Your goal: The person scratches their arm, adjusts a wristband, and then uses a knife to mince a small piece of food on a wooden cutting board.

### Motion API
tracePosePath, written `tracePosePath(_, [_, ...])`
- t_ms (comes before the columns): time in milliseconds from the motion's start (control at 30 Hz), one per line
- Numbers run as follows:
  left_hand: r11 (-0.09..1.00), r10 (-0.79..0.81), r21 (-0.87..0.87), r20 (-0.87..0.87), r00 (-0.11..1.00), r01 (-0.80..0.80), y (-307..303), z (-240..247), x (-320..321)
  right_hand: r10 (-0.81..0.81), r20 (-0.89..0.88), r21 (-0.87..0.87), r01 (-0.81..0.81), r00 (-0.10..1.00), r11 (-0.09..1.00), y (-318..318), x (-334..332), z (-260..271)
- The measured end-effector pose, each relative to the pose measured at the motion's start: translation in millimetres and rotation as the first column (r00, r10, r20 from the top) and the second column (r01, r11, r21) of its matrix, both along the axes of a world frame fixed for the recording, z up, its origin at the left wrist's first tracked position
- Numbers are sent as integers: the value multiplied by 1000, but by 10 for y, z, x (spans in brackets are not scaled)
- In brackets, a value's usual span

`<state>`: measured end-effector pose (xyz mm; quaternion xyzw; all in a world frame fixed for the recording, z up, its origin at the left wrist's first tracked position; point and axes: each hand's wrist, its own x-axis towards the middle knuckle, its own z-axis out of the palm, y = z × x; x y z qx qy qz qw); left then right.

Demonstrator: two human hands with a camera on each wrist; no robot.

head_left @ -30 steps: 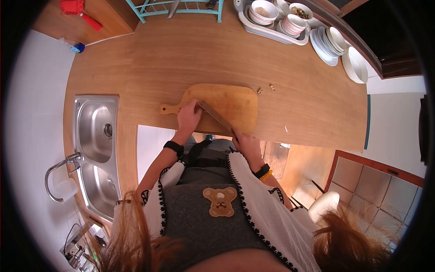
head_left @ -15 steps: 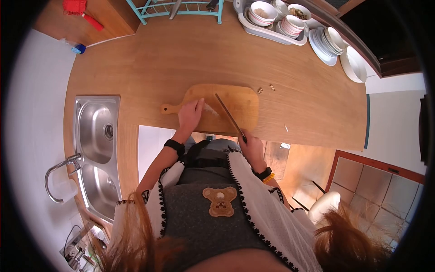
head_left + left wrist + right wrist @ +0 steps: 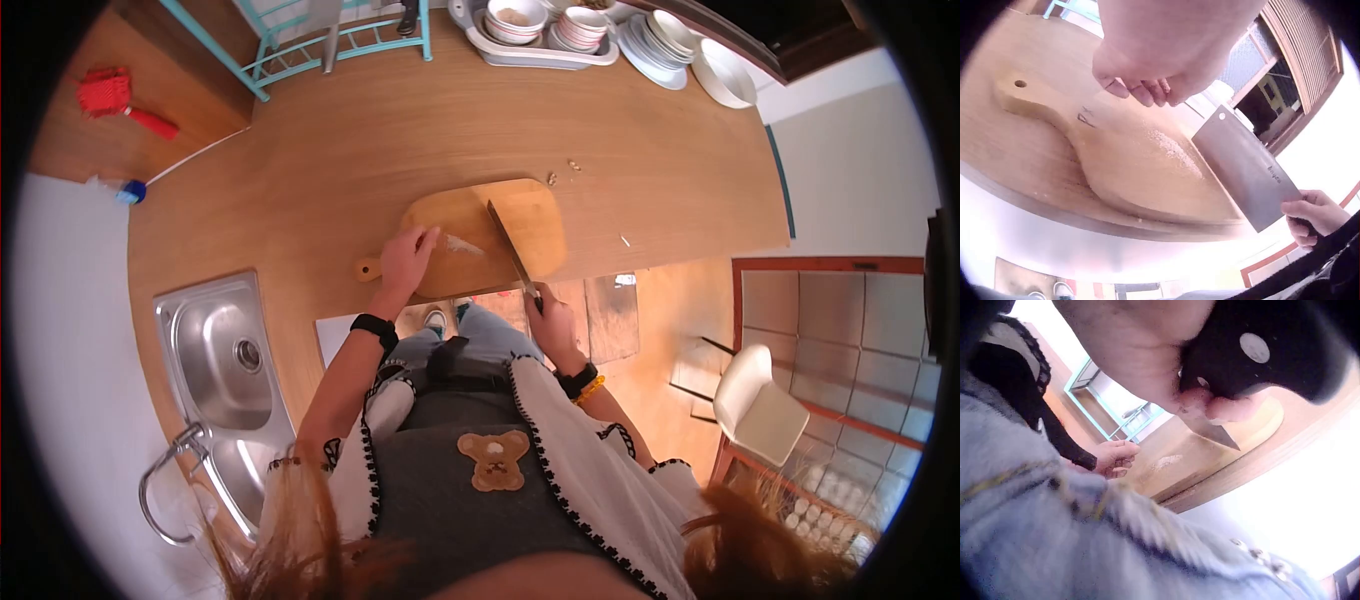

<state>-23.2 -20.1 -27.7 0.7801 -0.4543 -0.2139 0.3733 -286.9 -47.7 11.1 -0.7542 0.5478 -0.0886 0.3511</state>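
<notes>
In the head view a wooden cutting board (image 3: 535, 200) with a holed handle lies at the counter's near edge. My right hand (image 3: 553, 318) grips the black handle of a cleaver (image 3: 1241, 172), whose broad blade stands edge-down over the board's right part. Pale, finely chopped bits (image 3: 1175, 153) form a streak on the board, left of the blade. My left hand (image 3: 405, 262) is over the board's left part, near its handle, with fingers loosely bent and apart from the cleaver. Its fingertips (image 3: 1141, 94) show above the board in the left wrist view.
Small brown pieces (image 3: 552, 179) lie on the counter beyond the board. A teal rack (image 3: 345, 48) with knives, a dish tub (image 3: 540, 56) of bowls and stacked plates (image 3: 650, 62) stand at the back. A steel sink (image 3: 215, 350) is at left, a white chair (image 3: 765, 410) at right.
The cleaver has swung away from my left hand to the right, uncovering the chopped bits. My left hand has let go of the blade's end. The head view has tilted and shifted.
</notes>
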Motion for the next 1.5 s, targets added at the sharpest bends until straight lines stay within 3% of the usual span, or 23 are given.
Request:
tracePosePath(100, [993, -88, 80, -36, 995, 91, -28, -121, 71, -52, 29, -17, 53, 998, 998, 209, 227, -86])
tracePosePath(167, [979, -73, -196, -53, 996, 61, -35, -113, 38, -41, 5, 17, 41, 999, 999, 346, 405, -62])
tracePosePath(300, [990, -115, -88, -52, 992, 110, 12, -142, 91, -23, 48, 3, 23, 999, 1000, 570, 720, -106])
tracePosePath(400, [995, -83, -70, -146, 986, 73, 78, -226, 100, -68, 84, -21, 70, 994, 997, 637, 849, -48])
tracePosePath(467, [970, 37, -232, -174, 984, -78, 110, -180, 50, -94, 116, -79, 104, 989, 991, 630, 894, -37])
tracePosePath(500, [968, 31, -239, -173, 984, -72, 156, -196, 79, -106, 133, -38, 112, 985, 993, 610, 913, -29])
tracePosePath(567, [989, -4, -148, -215, 977, -29, 280, -218, 156, -124, 148, -7, 126, 981, 992, 592, 952, -1])
tracePosePath(600, [987, -9, -157, -216, 976, -25, 325, -169, 195, -65, 119, 12, 64, 991, 998, 588, 997, 22])
tracePosePath(633, [999, 6, -44, -315, 949, -21, 384, -123, 243, -4, 90, 35, 0, 996, 999, 597, 1048, 35])
tracePosePath(667, [998, 35, 70, -407, 913, -7, 435, -85, 272, 0, 182, 31, -6, 983, 1000, 627, 1056, -183])
tracePosePath(700, [998, 38, 68, -407, 913, -11, 481, -94, 278, 5, 183, 29, -10, 983, 1000, 642, 1064, -203])
tracePosePath(767, [980, 79, -154, -281, 957, -126, 540, -128, 274, 11, 163, 16, -13, 987, 1000, 651, 1046, -246])
tracePosePath(900, [987, 0, -153, -292, 956, -47, 601, -154, 317, -56, 157, -107, 73, 986, 992, 630, 907, -329])
tracePosePath(1000, [997, -72, -48, -292, 954, 60, 500, -154, 245, -181, 165, 21, 180, 970, 983, 536, 776, -261])
tracePosePath(1067, [974, -200, -109, -18, 980, 197, 326, -204, 161, -183, 142, -3, 186, 973, 983, 472, 730, -283])
tracePosePath(1200, [960, -182, -234, -103, 978, 154, 29, -51, -49, -193, 141, 15, 193, 971, 981, 368, 611, -405])
tracePosePath(1267, [958, -281, 13, -120, 952, 285, -91, -7, -2, -216, 128, -5, 219, 968, 976, 374, 626, -164])
tracePosePath(1300, [957, -287, 14, -122, 950, 291, -136, -22, 44, -230, 115, -28, 234, 966, 972, 374, 624, -65])
tracePosePath(1367, [915, -289, 235, -189, 939, 329, -184, -46, 146, -247, 131, -2, 249, 960, 969, 352, 562, -38])
tracePosePath(1400, [955, -291, 38, -91, 952, 296, -164, -63, 136, -258, 151, 22, 258, 954, 966, 343, 531, -31])
tracePosePath(1433, [954, -295, 36, -87, 952, 299, -167, -78, 125, -261, 155, 20, 261, 953, 965, 334, 495, -32])
tracePosePath(1500, [893, -61, -386, 410, 910, 234, -168, -102, 103, -291, 140, -31, 297, 947, 954, 317, 420, -12])
